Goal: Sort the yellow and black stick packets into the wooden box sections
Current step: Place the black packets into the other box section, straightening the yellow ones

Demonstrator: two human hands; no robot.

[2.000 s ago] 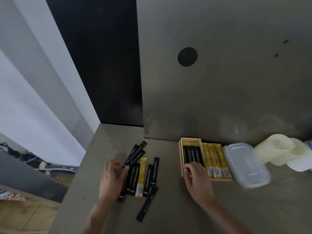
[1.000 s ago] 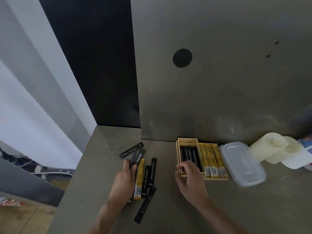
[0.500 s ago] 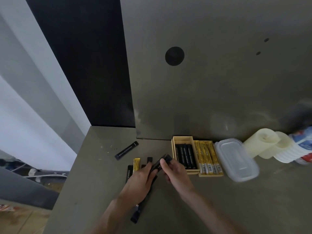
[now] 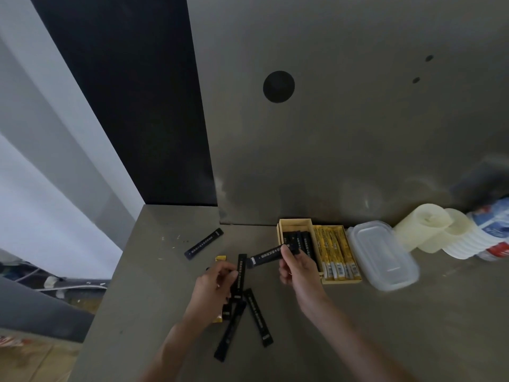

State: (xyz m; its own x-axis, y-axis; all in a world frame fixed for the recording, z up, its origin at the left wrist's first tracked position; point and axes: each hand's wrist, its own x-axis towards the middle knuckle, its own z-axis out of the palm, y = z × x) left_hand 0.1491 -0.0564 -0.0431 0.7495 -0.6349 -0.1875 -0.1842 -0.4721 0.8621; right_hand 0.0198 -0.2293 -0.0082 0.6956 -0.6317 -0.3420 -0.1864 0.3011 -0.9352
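Note:
The wooden box (image 4: 294,223) stands against the back wall, black stick packets in its left section and yellow packets (image 4: 334,250) in its right. My right hand (image 4: 298,267) pinches one black packet (image 4: 267,255) just left of the box, held level above the counter. My left hand (image 4: 213,288) rests on the loose pile, fingers closed on an upright black packet (image 4: 241,274). A yellow packet (image 4: 220,258) pokes out from under that hand. More black packets (image 4: 257,317) lie near the front, and a lone one (image 4: 203,244) lies farther left.
A clear plastic lidded container (image 4: 382,255) sits right of the box. Stacked white cups (image 4: 440,232) and a printed package (image 4: 493,230) lie further right. The counter's left edge (image 4: 121,263) drops to the floor. A metal wall (image 4: 330,133) rises behind.
My right hand left the box, met my left hand over the pile, took a black packet and now carries it toward the box. My left hand shifted onto another black packet.

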